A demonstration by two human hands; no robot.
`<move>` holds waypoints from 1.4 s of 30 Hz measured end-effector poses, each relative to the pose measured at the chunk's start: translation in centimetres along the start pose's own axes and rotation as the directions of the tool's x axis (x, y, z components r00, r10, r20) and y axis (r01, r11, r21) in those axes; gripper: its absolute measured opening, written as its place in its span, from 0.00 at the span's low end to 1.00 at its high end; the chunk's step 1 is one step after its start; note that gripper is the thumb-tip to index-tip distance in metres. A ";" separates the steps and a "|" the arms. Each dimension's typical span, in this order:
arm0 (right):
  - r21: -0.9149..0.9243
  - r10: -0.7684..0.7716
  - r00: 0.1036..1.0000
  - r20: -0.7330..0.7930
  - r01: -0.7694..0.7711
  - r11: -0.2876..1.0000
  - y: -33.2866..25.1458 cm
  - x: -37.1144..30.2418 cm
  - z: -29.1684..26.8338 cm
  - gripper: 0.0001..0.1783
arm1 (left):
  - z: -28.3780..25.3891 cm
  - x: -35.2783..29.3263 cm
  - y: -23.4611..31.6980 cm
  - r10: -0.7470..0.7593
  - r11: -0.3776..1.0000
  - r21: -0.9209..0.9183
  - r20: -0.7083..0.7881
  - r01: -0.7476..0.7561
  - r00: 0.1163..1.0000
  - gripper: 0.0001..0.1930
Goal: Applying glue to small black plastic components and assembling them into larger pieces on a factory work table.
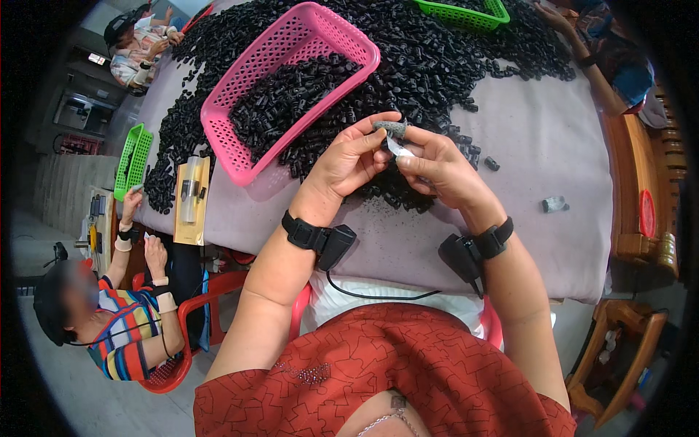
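In front of me, over the near edge of the pile, my left hand (344, 162) and my right hand (440, 169) come together. A small dusty grey-black cylindrical piece (391, 128) is pinched in my left fingers, and my right index finger touches its other end. Between my right thumb and fingers is a small flat whitish strip (397, 148), held just below the cylinder; its exact kind is too small to tell. Dark crumbs lie on the cloth under my hands. Similar small black pieces (437, 65) are heaped behind.
A pink basket (237, 154) of black pieces stands left on the grey cloth (524, 146). Green baskets (131, 164) (470, 13) sit left and far. A clear tube (191, 188) lies on a yellow sheet. One loose piece (555, 205) lies right. Co-workers sit at left and far right.
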State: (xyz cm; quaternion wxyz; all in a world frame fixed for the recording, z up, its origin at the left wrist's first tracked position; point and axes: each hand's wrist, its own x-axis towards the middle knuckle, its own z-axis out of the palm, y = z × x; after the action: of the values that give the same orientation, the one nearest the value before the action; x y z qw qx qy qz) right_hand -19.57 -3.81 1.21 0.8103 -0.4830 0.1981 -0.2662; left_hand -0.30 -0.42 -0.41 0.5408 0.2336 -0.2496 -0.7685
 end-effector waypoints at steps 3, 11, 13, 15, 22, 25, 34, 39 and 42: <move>0.024 0.003 0.999 -0.048 -0.002 1.000 0.0 0.1 -0.2 0.19 | 0.3 -0.2 -0.1 0.003 0.997 0.075 0.011 -0.004 1.000 0.23; 0.035 -0.023 0.995 0.094 0.020 0.999 -0.4 -0.2 -0.2 0.27 | 0.3 -0.1 0.0 0.026 0.997 0.077 -0.012 -0.025 1.000 0.23; 0.021 -0.018 0.996 0.083 0.017 1.000 -0.5 -0.3 0.0 0.27 | 0.3 -0.2 0.0 0.026 0.996 0.088 -0.017 -0.024 1.000 0.23; 0.007 -0.015 0.997 0.071 0.014 1.000 -0.5 -0.3 0.1 0.28 | 0.3 -0.2 0.0 0.036 0.995 0.098 -0.027 -0.033 0.999 0.23; 0.026 0.000 0.998 0.064 -0.001 1.000 -0.6 -0.3 0.1 0.28 | 0.1 -0.2 0.0 0.033 0.995 0.096 -0.011 -0.032 0.999 0.23; 0.048 0.011 0.999 0.045 -0.013 0.999 -0.4 -0.3 -0.1 0.26 | 0.1 -0.1 0.0 0.022 0.997 0.079 -0.020 -0.021 1.000 0.23; 0.075 0.012 0.998 0.057 -0.016 0.997 -0.4 -0.1 -0.4 0.25 | 0.5 -0.1 -0.1 0.025 0.996 0.086 0.022 -0.026 0.999 0.23; 0.051 0.015 0.995 0.100 -0.021 0.998 -0.8 -0.5 0.1 0.27 | 0.1 -0.1 -0.1 0.042 0.994 0.101 -0.002 -0.041 0.999 0.23; 0.034 0.020 0.996 0.084 -0.023 0.999 -0.8 -0.5 0.0 0.27 | 0.3 -0.2 0.0 0.038 0.994 0.102 0.000 -0.037 0.999 0.23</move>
State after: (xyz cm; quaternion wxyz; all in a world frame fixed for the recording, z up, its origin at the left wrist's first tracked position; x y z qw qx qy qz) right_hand -20.14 -3.81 1.94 0.8290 -0.4774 0.1646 -0.2404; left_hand -0.42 -0.20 -0.21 0.5428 0.2572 -0.2923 -0.7442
